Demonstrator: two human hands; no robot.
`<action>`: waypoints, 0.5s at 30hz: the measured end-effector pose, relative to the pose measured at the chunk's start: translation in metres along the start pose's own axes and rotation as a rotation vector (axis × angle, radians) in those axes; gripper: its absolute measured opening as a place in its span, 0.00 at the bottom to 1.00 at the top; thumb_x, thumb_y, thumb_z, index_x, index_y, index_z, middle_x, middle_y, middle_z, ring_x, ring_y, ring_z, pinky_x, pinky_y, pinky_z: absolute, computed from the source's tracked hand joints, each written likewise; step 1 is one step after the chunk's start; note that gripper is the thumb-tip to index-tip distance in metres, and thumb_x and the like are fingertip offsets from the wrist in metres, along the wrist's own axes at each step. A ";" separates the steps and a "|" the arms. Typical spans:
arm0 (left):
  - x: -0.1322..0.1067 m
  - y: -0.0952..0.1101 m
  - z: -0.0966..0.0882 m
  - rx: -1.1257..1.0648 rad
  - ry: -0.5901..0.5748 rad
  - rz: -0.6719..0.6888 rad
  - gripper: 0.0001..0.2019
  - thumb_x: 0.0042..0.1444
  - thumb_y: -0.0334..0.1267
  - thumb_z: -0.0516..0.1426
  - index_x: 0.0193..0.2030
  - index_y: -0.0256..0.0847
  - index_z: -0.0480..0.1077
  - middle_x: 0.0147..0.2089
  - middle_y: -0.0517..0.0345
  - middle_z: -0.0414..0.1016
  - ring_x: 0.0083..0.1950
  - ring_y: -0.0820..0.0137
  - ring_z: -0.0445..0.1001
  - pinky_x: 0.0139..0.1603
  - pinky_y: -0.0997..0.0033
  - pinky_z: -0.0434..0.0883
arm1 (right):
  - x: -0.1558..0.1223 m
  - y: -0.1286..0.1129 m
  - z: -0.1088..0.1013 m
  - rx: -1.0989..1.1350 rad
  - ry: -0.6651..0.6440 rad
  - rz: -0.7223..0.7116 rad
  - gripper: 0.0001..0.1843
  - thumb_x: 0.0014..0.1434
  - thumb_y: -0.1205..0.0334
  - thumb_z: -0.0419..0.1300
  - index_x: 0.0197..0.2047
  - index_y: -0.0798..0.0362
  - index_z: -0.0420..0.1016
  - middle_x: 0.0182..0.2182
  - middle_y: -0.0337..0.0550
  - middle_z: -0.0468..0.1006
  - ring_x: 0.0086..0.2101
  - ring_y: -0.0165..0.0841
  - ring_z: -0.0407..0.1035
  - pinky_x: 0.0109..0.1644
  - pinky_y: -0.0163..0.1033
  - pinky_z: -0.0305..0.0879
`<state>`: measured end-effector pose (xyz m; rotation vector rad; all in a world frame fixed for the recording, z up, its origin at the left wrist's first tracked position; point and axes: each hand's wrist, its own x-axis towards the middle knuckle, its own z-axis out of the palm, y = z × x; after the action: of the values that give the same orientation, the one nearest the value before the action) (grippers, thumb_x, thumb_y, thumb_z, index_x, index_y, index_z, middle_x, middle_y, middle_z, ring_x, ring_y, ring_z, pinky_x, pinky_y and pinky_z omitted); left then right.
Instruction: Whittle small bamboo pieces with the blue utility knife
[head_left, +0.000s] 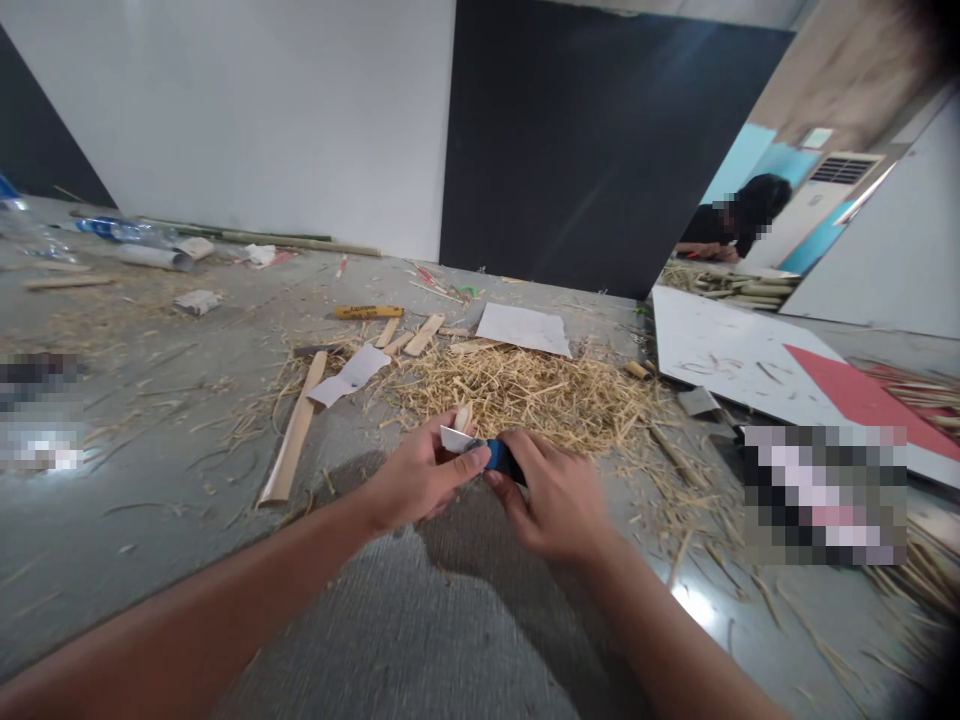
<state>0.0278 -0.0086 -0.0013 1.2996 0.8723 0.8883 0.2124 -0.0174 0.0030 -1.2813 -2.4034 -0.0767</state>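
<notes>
My left hand (420, 475) is closed around a small piece of bamboo (463, 416) and pinches a bit of white paper (454, 439) against it. My right hand (551, 495) is closed on a blue-handled knife (499, 457) and holds it against that piece. The two hands meet just above the grey floor, at the near edge of a heap of bamboo shavings (525, 390).
Bamboo slats (294, 432), paper sheets (523, 327) and a yellow marker (367, 312) lie beyond the heap. A white and red board (757, 360) lies at the right. Plastic bottles (124, 230) and long bamboo poles (300, 240) line the far wall. Another person (739, 225) works at the back right.
</notes>
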 end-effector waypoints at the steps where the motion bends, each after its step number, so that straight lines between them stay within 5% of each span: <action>1: 0.001 -0.001 0.000 0.030 0.011 0.015 0.17 0.56 0.51 0.59 0.35 0.44 0.56 0.15 0.76 0.54 0.12 0.81 0.51 0.12 0.81 0.52 | 0.000 0.000 0.000 -0.009 0.010 0.001 0.13 0.65 0.52 0.49 0.41 0.53 0.65 0.32 0.43 0.74 0.28 0.34 0.69 0.29 0.38 0.46; 10: 0.005 -0.003 0.001 0.280 0.171 0.205 0.14 0.55 0.47 0.59 0.30 0.41 0.61 0.25 0.66 0.62 0.27 0.76 0.61 0.28 0.76 0.61 | -0.002 -0.001 0.001 -0.066 0.093 0.012 0.14 0.65 0.51 0.49 0.39 0.53 0.65 0.31 0.43 0.75 0.28 0.34 0.69 0.29 0.38 0.45; 15: 0.004 -0.004 0.003 0.371 0.255 0.159 0.18 0.56 0.52 0.57 0.27 0.41 0.60 0.22 0.66 0.58 0.25 0.75 0.57 0.25 0.75 0.57 | 0.000 -0.010 0.003 -0.066 0.115 0.096 0.14 0.64 0.51 0.49 0.40 0.52 0.66 0.33 0.45 0.76 0.29 0.35 0.70 0.28 0.38 0.46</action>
<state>0.0320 -0.0063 -0.0052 1.6147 1.1866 1.0679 0.2030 -0.0224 0.0019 -1.3807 -2.2568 -0.1978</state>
